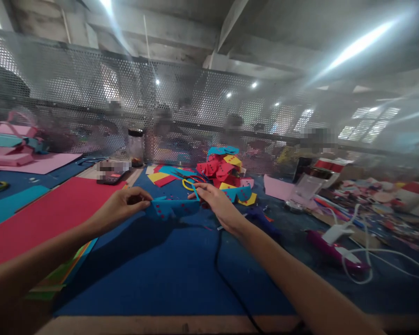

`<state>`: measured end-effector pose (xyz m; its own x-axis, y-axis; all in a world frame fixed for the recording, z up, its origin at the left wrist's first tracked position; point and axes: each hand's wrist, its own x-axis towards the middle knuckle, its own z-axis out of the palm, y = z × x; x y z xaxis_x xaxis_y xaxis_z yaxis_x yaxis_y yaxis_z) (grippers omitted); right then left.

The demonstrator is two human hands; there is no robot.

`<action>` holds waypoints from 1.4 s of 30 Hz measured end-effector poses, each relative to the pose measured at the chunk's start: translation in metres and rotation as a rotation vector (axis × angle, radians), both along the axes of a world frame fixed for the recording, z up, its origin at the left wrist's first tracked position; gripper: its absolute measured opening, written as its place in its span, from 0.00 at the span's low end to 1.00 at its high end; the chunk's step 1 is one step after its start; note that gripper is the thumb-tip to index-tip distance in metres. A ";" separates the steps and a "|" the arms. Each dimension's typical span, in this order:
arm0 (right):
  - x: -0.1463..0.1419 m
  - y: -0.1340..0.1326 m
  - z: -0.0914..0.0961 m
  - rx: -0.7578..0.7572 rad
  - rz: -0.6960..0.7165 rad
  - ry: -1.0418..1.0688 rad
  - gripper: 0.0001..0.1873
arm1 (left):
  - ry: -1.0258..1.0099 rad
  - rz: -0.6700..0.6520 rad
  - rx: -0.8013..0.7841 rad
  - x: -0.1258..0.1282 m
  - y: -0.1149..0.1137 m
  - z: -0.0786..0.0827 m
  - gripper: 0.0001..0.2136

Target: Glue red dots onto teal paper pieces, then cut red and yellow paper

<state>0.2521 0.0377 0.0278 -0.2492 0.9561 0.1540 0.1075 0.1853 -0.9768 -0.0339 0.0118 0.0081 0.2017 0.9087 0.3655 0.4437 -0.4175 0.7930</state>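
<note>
While the left hand (pixel 136 201) pinches one end of a bright blue cut-paper strip with red dots (pixel 176 207), thumb and fingertips together, the right hand (pixel 212 201) has its thumb and fingers closed on the other end, so it's held level above the tabletop (pixel 167 279), well back from the front edge. That top is dark blue, with a pale brownish band (pixel 153 324) along the front edge. Toward the far edge there's a messy heap of red, yellow and blue dotted paper pieces (pixel 219 170), and a big flat red paper sheet (pixel 56 223) covers part of the left side. Past the far edge stands a grey perforated metal screen (pixel 87 88), under a grey concrete ceiling (pixel 293 53) with bright, streaky lights (pixel 363 45).
</note>
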 end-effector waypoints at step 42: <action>0.009 -0.009 -0.005 -0.299 0.229 0.394 0.16 | -0.233 0.029 -0.067 0.011 -0.001 -0.010 0.09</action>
